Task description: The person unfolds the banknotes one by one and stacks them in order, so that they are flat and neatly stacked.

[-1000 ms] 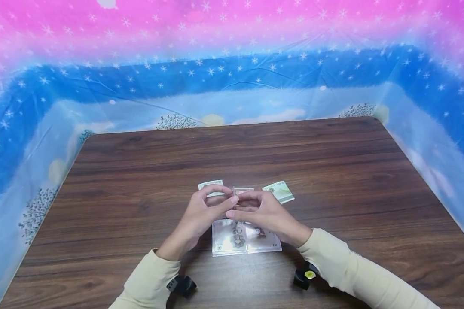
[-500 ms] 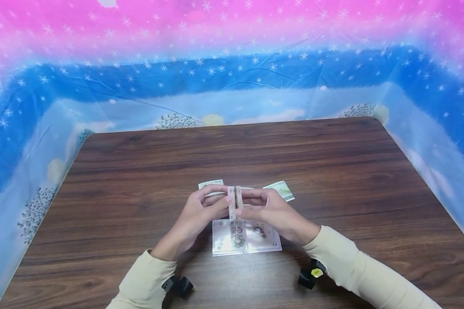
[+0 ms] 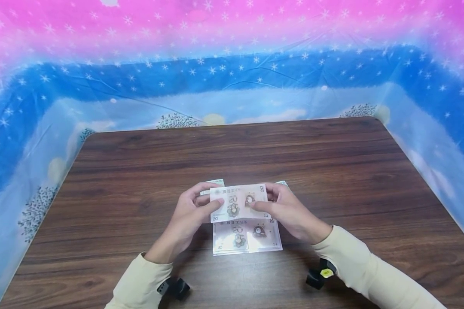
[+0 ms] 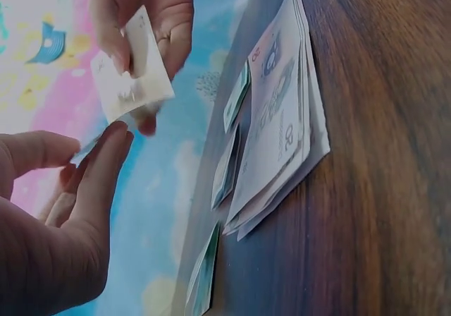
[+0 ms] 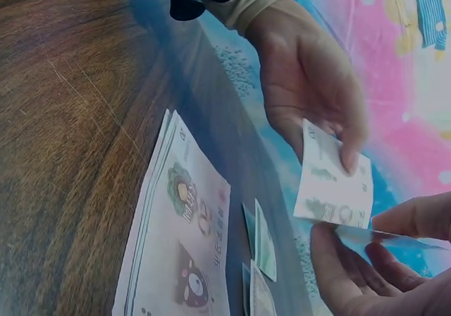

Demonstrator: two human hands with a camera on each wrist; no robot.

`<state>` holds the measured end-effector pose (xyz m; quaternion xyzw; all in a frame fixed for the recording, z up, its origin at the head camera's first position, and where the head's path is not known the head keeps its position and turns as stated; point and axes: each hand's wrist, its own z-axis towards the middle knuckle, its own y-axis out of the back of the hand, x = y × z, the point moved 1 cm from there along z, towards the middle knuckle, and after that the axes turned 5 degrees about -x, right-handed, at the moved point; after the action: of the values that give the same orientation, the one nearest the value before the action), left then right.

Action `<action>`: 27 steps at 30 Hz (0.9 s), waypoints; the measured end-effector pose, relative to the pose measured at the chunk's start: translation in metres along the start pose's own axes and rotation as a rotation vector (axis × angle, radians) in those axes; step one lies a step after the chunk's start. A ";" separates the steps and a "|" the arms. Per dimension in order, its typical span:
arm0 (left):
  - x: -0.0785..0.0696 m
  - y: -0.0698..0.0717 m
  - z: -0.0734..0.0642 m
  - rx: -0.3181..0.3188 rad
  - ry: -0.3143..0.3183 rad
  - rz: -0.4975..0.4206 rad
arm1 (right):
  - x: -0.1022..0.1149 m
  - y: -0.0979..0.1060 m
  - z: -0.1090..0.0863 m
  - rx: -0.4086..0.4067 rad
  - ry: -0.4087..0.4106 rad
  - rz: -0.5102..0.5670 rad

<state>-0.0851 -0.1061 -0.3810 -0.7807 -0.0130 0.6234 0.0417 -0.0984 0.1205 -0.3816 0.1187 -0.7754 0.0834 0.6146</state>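
Right hand [image 3: 292, 212] (pinching banknote [image 3: 237, 201]) mostly blocks green note [image 3: 283, 183].

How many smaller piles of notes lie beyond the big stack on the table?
3, all in the left wrist view: a green pile at the top, a pale pile in the middle and a second green pile at the bottom. Some notes may be hidden underneath.
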 end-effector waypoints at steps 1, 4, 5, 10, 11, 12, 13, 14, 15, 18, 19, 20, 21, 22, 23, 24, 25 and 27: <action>0.000 0.001 0.000 -0.009 0.002 0.002 | 0.000 0.001 0.000 -0.015 0.002 -0.005; 0.000 0.002 -0.002 -0.025 0.011 0.007 | 0.000 0.003 0.000 -0.045 0.000 -0.008; 0.000 0.002 -0.002 -0.027 0.017 0.002 | -0.001 0.004 0.000 -0.050 -0.003 -0.005; 0.002 0.002 -0.002 -0.021 0.056 -0.032 | -0.005 0.006 0.002 -0.056 -0.034 0.029; 0.003 0.003 -0.001 -0.017 0.061 -0.036 | -0.006 0.007 0.002 -0.058 -0.041 0.033; 0.003 0.003 -0.001 -0.015 0.063 -0.040 | -0.007 0.008 0.003 -0.061 -0.047 0.034; 0.003 0.004 -0.001 -0.014 0.063 -0.040 | -0.007 0.009 0.003 -0.062 -0.051 0.031; 0.004 0.004 -0.001 -0.015 0.064 -0.036 | -0.007 0.010 0.003 -0.067 -0.058 0.030; 0.004 0.005 -0.001 -0.017 0.063 -0.028 | -0.007 0.012 0.002 -0.071 -0.059 0.027; 0.004 0.007 -0.001 -0.026 0.057 0.020 | -0.005 0.017 0.000 -0.075 -0.054 0.012; 0.004 0.008 -0.001 -0.028 0.053 0.046 | -0.005 0.020 0.000 -0.073 -0.051 0.005; 0.004 0.008 -0.001 -0.029 0.045 0.079 | -0.005 0.022 -0.001 -0.072 -0.046 -0.010; 0.004 0.008 -0.002 -0.031 0.035 0.118 | -0.004 0.023 -0.002 -0.072 -0.042 -0.028; 0.004 0.008 -0.002 -0.029 0.025 0.158 | -0.005 0.025 -0.002 -0.069 -0.038 -0.045; 0.004 0.008 -0.003 -0.026 0.014 0.198 | -0.005 0.026 -0.003 -0.065 -0.031 -0.063; 0.005 0.008 -0.003 -0.021 -0.002 0.241 | -0.006 0.028 -0.003 -0.059 -0.015 -0.088; 0.005 0.008 -0.003 -0.011 -0.018 0.279 | -0.007 0.029 -0.004 -0.056 0.010 -0.123; 0.006 0.008 -0.004 0.029 -0.055 0.351 | -0.009 0.030 -0.005 -0.053 0.073 -0.207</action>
<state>-0.0800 -0.1136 -0.3861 -0.7528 0.1312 0.6425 -0.0568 -0.1004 0.1516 -0.3883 0.1788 -0.7379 0.0032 0.6508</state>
